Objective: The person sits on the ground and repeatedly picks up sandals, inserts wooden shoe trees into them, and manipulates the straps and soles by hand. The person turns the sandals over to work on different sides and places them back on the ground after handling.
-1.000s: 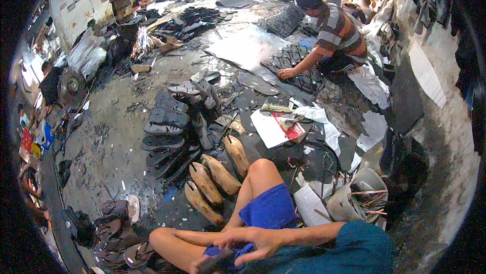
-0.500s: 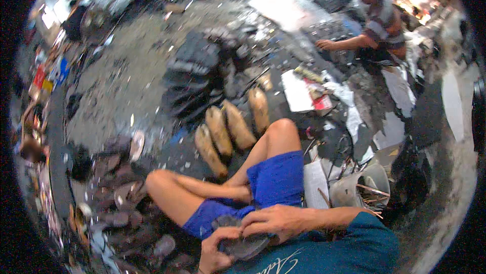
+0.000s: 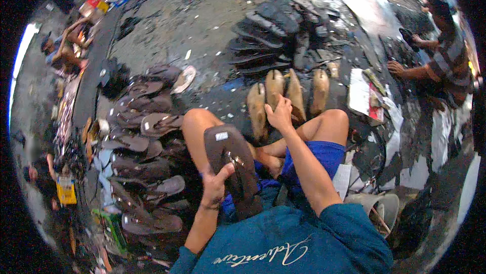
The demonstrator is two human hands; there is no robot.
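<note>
So, left hand (image 3: 215,188) has its grip pinching a dark brown sandal (image 3: 218,147), thumb on top, over the blue shorts (image 3: 316,160). Right hand (image 3: 281,114) has its grip loosely spread at the wooden shoe lasts (image 3: 275,81), can't tell if touching. More sandals (image 3: 139,167) piled left.

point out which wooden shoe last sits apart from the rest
The rightmost wooden shoe last, nearest the person's right knee. A wider gap separates it from the other three lasts, which sit close together to its left.
</note>
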